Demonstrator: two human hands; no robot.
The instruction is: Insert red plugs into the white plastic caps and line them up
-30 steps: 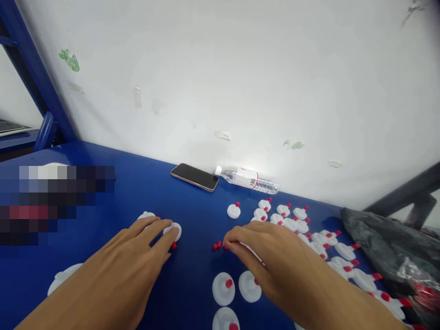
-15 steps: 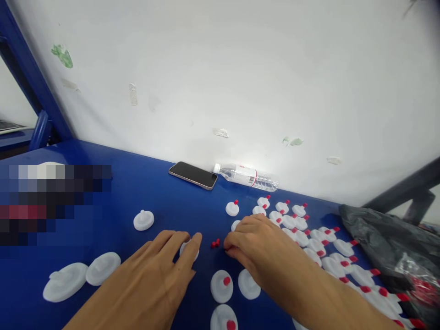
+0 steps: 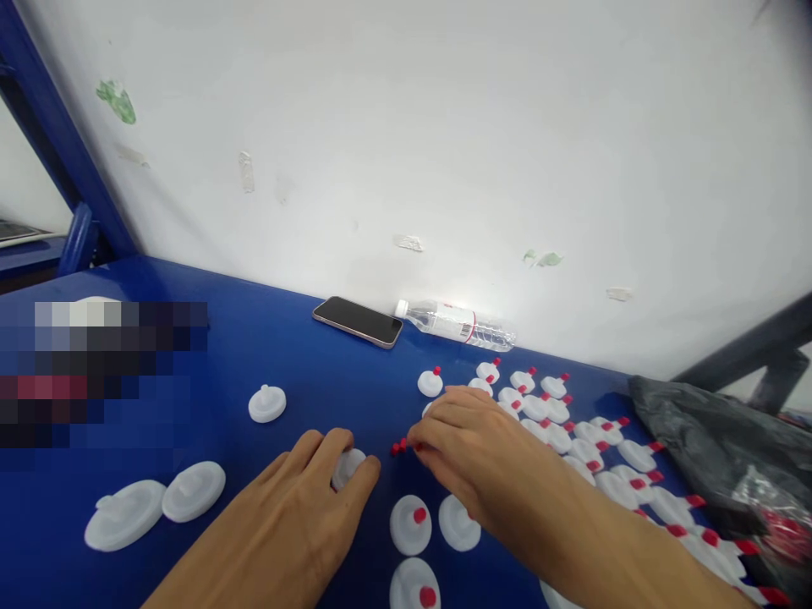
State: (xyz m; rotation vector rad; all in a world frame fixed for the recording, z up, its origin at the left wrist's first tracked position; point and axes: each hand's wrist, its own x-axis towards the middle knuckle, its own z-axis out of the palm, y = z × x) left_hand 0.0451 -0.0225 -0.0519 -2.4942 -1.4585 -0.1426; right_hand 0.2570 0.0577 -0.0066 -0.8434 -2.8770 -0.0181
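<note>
Head view: left hand (image 3: 317,486) curls its fingers over a white disc (image 3: 348,465) near the blue table's (image 3: 266,338) middle. Right hand (image 3: 473,444) pinches at small red caps (image 3: 398,447), apparently gripping 1. Capped discs (image 3: 571,431) crowd toward the right edge.

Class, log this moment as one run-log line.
left hand: grips white disc | right hand: fingertips at loose red caps | capped discs: rows at right | surface: blue table
</note>
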